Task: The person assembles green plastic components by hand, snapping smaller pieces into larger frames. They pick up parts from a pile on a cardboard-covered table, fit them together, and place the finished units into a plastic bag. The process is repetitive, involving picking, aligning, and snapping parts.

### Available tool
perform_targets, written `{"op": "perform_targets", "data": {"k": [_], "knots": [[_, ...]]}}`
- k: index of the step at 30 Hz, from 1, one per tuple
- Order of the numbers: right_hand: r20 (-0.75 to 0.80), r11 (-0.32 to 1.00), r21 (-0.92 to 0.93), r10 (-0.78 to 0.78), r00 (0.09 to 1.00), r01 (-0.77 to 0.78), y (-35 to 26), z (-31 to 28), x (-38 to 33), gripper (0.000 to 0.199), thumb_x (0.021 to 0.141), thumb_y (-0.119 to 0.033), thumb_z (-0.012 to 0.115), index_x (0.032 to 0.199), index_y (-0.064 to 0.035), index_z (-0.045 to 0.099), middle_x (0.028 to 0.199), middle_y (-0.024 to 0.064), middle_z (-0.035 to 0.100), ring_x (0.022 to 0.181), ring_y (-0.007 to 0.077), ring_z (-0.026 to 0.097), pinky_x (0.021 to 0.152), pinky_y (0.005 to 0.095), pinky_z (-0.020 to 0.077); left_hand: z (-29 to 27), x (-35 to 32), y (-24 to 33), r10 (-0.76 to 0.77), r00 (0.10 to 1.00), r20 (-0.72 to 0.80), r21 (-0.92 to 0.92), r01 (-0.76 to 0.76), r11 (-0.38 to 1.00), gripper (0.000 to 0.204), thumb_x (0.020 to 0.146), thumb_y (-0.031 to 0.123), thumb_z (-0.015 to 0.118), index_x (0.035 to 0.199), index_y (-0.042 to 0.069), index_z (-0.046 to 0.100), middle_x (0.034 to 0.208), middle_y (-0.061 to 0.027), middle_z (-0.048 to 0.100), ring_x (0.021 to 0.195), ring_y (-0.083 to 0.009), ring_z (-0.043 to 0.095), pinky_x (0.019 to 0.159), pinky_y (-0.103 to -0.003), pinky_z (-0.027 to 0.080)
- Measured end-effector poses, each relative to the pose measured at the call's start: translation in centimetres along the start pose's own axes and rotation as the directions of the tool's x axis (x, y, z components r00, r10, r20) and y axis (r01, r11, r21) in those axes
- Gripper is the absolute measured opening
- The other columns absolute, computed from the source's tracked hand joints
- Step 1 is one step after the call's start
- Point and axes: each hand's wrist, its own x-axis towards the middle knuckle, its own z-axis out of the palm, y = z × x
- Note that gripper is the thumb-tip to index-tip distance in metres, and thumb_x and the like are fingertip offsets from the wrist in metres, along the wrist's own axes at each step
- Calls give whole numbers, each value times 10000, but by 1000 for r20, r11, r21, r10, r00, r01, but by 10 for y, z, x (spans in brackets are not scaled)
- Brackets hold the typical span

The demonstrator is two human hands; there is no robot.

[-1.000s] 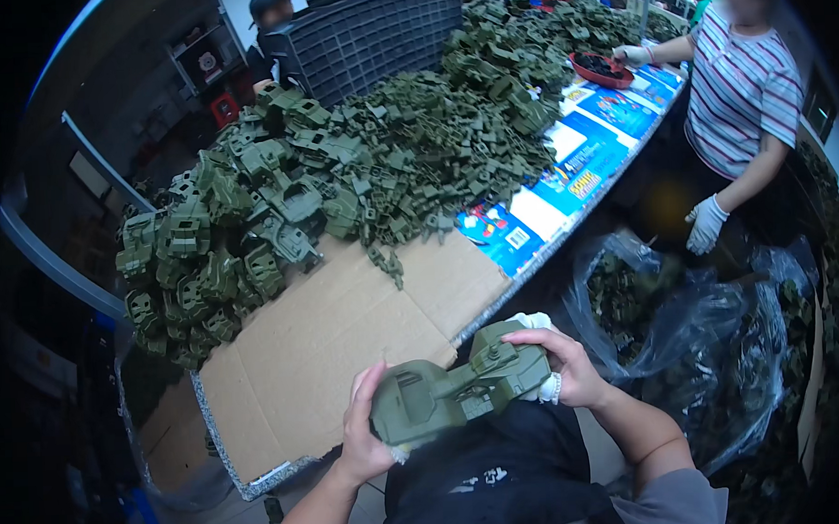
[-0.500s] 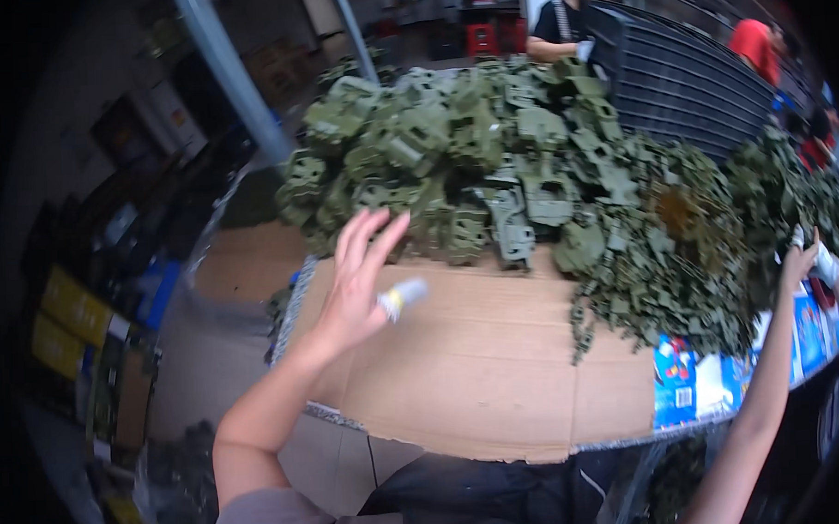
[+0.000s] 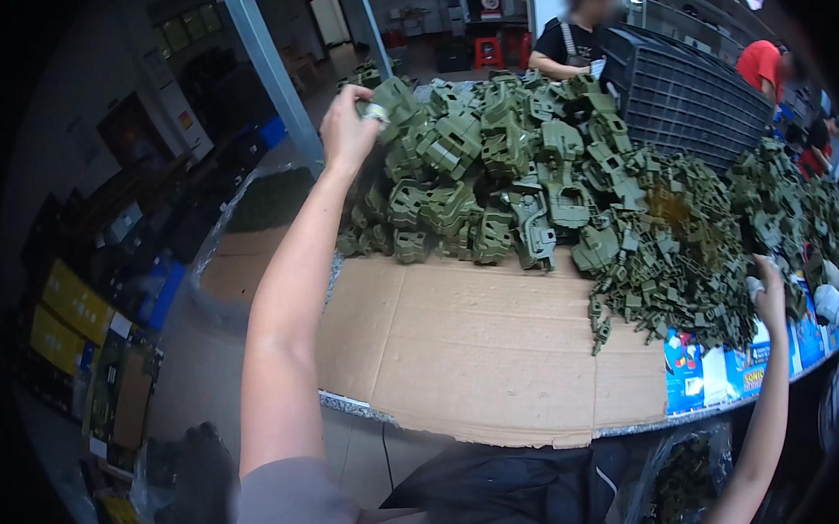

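A big heap of olive-green plastic shell parts [image 3: 490, 167] covers the far half of the table. My left hand [image 3: 345, 126] is stretched far out to the heap's upper left corner, its fingers closed on one green shell part [image 3: 391, 98]. A white strip wraps one finger. At the right, my right hand [image 3: 770, 285] reaches into a pile of small green parts [image 3: 697, 280]. Its fingers are buried among them, so its grip is hidden.
Brown cardboard [image 3: 478, 352] covers the near tabletop. Blue printed cards [image 3: 719, 372] lie at its right edge. A black ribbed crate [image 3: 691, 95] leans behind the heap. Two people [image 3: 578, 35] [image 3: 764, 65] stand at the back; a gloved hand [image 3: 832, 303] shows at right. A clear bag of parts [image 3: 686, 474] hangs below.
A second ago both hands held a large green shell near my body. That shell is out of my hands now; the left arm has reached to the heap, the right to the small parts.
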Motion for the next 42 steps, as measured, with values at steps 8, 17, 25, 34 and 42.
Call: {"op": "perform_targets", "data": {"k": [8,17,25,34,42], "knots": [[159,950,215,-262,952,226,-259,0,-37,388,776,-43,634,1157,-59,570,1116,171,598,1070,336,561,917,374,444,6,3,-33,-325,940,101,-512,329,793,432,792,-36,584,1211,49,524,1041,-88,627,893,-181,602,756,-294,472],[-194,813,216,-507,840,541,-383,-8,2,540,768,-99,671,1277,-107,490,1264,160,493,1146,341,490,968,382,406,-83,-29,47,469,867,-168,-288,-498,818,173,712,53,687,881,68,653,904,-49,647,1005,-275,548,900,-371,418],[164,717,509,-624,764,477,-425,33,-61,962,622,10,663,1453,-172,213,1098,209,539,980,375,557,874,410,468,-146,-163,100,625,767,146,-904,-154,400,543,685,249,799,1142,80,559,1126,-175,564,1049,-315,530,976,-465,386],[337,535,834,-302,892,-134,-395,67,-157,886,744,-99,606,1472,-65,102,1471,187,279,1332,307,335,1073,348,288,-102,-324,132,208,774,599,-768,480,425,1284,640,19,789,1427,180,-213,1402,-215,283,1238,-375,404,983,-448,412],[428,955,295,-151,891,20,-383,89,-127,667,788,-304,617,1382,-111,382,1215,272,501,1102,411,512,932,421,420,-141,-336,70,362,284,888,-247,958,-146,667,891,368,471,1411,101,149,1193,-255,477,1036,-368,575,827,-486,526]]}}
